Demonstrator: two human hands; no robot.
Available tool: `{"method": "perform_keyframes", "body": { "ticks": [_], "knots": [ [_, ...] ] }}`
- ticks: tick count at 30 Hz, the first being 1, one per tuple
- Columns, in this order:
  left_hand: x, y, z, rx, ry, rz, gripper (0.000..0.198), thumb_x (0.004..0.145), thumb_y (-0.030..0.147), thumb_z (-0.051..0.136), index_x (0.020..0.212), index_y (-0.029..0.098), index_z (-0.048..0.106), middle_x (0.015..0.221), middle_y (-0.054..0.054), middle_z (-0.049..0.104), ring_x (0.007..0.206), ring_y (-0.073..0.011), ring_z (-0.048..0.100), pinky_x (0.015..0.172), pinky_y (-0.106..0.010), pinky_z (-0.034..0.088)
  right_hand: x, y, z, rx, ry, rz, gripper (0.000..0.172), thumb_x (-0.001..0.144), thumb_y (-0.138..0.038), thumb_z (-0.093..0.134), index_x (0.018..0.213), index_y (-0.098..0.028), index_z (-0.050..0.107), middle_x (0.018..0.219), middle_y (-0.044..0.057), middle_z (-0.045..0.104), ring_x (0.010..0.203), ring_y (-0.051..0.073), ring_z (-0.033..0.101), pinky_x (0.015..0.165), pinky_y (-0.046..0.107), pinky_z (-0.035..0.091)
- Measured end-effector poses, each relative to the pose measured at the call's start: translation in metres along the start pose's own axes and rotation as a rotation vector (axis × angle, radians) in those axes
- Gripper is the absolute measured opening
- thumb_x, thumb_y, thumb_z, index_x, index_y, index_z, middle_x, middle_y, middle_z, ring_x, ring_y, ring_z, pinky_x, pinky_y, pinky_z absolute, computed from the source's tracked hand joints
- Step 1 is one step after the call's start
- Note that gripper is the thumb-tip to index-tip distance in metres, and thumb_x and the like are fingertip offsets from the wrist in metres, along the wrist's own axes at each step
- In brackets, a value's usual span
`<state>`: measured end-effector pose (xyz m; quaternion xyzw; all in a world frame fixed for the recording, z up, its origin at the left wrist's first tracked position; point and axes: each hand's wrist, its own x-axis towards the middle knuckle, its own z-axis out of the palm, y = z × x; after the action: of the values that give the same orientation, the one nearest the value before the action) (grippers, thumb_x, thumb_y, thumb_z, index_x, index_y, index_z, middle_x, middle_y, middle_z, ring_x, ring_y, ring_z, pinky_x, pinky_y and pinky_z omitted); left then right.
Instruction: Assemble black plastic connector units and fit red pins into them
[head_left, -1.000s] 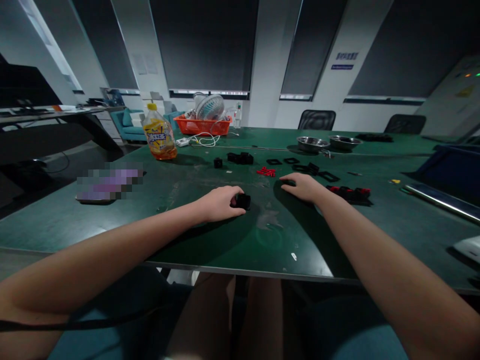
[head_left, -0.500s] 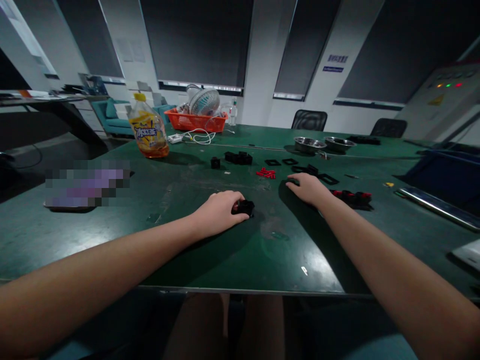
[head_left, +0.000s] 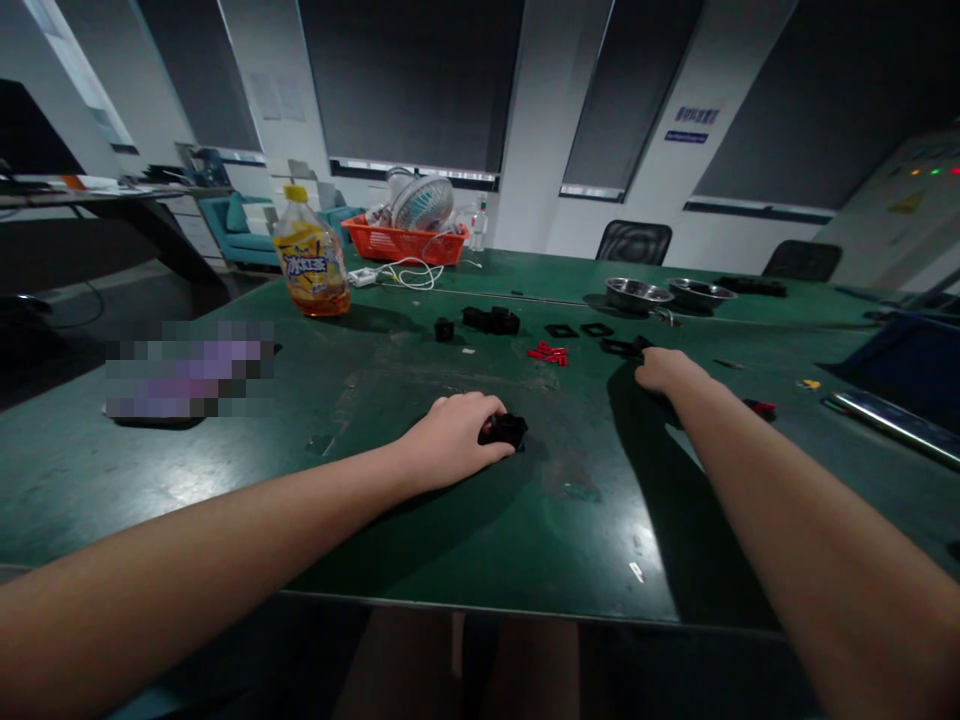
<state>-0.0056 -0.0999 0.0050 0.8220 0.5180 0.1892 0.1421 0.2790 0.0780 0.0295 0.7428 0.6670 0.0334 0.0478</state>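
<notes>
A: Left hand [head_left: 456, 438] clamped on a black block [head_left: 507, 431], thumb and fingers round it, low over the green table [head_left: 525, 565]; that grip hasn't budged this past second.

B: The mover is the right hand [head_left: 670, 373]! It was nearer the red pieces [head_left: 551, 353]; now it's swung out to the flat black frames [head_left: 641, 343].

A: Has it got one?

B: Can't tell — the fingers curl down, hiding what's beneath. Hands well apart, anyway.

A: Meaning?

B: I'd judge the left is steadying its block while the action shifts to the frames.

A: And around them?

B: Red pieces in a loose heap, beyond and between the hands. Farther left, a small black part [head_left: 444, 329] beside a longer black piece [head_left: 491, 320].

A: Outermost — steel bowls [head_left: 637, 299] right, a yellow-capped bottle [head_left: 311, 262] left, and an orange basket [head_left: 405, 246] behind.
</notes>
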Motion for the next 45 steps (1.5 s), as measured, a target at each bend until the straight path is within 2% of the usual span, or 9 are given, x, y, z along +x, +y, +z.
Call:
{"method": "perform_keyframes", "body": {
  "ticks": [5, 9, 14, 20, 25, 28, 39, 45],
  "knots": [
    [0.0, -0.001, -0.001, -0.002, -0.015, -0.007, 0.031, 0.084, 0.036, 0.063, 0.107, 0.016, 0.062, 0.1, -0.007, 0.065, 0.093, -0.0235, 0.06, 0.081, -0.037, 0.046, 0.001, 0.0, 0.001, -0.007, 0.046, -0.013, 0.043, 0.08, -0.013, 0.052, 0.122, -0.009, 0.063, 0.118, 0.023, 0.066, 0.103, 0.033, 0.066, 0.079, 0.041, 0.054],
    [0.0, -0.001, 0.002, 0.008, -0.009, -0.001, 0.032, 0.084, 0.037, 0.063, 0.109, 0.016, 0.061, 0.102, -0.008, 0.065, 0.093, -0.0235, 0.06, 0.082, -0.037, 0.046, -0.003, -0.005, 0.002, 0.002, 0.095, -0.066, 0.042, 0.082, -0.014, 0.05, 0.121, -0.014, 0.065, 0.115, 0.018, 0.068, 0.102, 0.03, 0.066, 0.08, 0.039, 0.053],
    [0.0, 0.0, 0.002, 0.012, -0.013, -0.009, 0.032, 0.084, 0.035, 0.063, 0.109, 0.016, 0.061, 0.102, -0.008, 0.065, 0.094, -0.0234, 0.06, 0.083, -0.037, 0.046, -0.012, -0.015, 0.004, -0.009, 0.155, -0.151, 0.036, 0.082, -0.012, 0.049, 0.114, -0.014, 0.067, 0.117, 0.017, 0.067, 0.107, 0.031, 0.063, 0.083, 0.04, 0.051],
    [0.0, 0.001, 0.0, 0.009, -0.021, -0.017, 0.032, 0.084, 0.036, 0.062, 0.109, 0.016, 0.061, 0.102, -0.007, 0.065, 0.094, -0.0236, 0.059, 0.082, -0.037, 0.046, -0.032, -0.024, 0.003, -0.005, 0.198, -0.247, 0.029, 0.083, -0.016, 0.048, 0.104, -0.014, 0.069, 0.107, 0.016, 0.07, 0.099, 0.03, 0.065, 0.078, 0.038, 0.051],
    [-0.001, 0.001, 0.0, 0.015, -0.025, -0.015, 0.031, 0.084, 0.037, 0.061, 0.107, 0.016, 0.062, 0.101, -0.008, 0.065, 0.092, -0.0232, 0.059, 0.079, -0.035, 0.046, -0.053, -0.032, 0.004, 0.018, 0.231, -0.313, 0.03, 0.084, -0.017, 0.045, 0.103, -0.015, 0.069, 0.109, 0.015, 0.069, 0.098, 0.029, 0.064, 0.08, 0.038, 0.05],
    [0.0, 0.001, 0.0, 0.011, -0.025, -0.002, 0.031, 0.084, 0.038, 0.06, 0.106, 0.016, 0.062, 0.1, -0.007, 0.065, 0.091, -0.0234, 0.059, 0.078, -0.035, 0.045, -0.061, -0.036, 0.006, 0.044, 0.251, -0.331, 0.032, 0.083, -0.017, 0.048, 0.109, -0.015, 0.066, 0.113, 0.016, 0.067, 0.102, 0.028, 0.062, 0.084, 0.036, 0.049],
    [0.0, 0.003, -0.001, 0.033, -0.039, -0.02, 0.029, 0.084, 0.039, 0.058, 0.103, 0.016, 0.061, 0.099, -0.008, 0.065, 0.091, -0.0236, 0.059, 0.077, -0.034, 0.045, -0.048, -0.039, 0.018, 0.088, 0.322, -0.356, 0.043, 0.081, -0.005, 0.045, 0.122, -0.011, 0.057, 0.117, 0.018, 0.061, 0.101, 0.027, 0.061, 0.085, 0.033, 0.046],
    [0.0, 0.002, -0.001, 0.027, -0.051, -0.025, 0.031, 0.085, 0.04, 0.058, 0.105, 0.016, 0.061, 0.1, -0.008, 0.065, 0.092, -0.0236, 0.059, 0.078, -0.035, 0.045, -0.046, -0.035, 0.016, -0.021, 0.391, -0.377, 0.038, 0.085, -0.003, 0.039, 0.111, -0.01, 0.066, 0.114, 0.021, 0.061, 0.106, 0.03, 0.058, 0.087, 0.038, 0.042]
  ]
}}
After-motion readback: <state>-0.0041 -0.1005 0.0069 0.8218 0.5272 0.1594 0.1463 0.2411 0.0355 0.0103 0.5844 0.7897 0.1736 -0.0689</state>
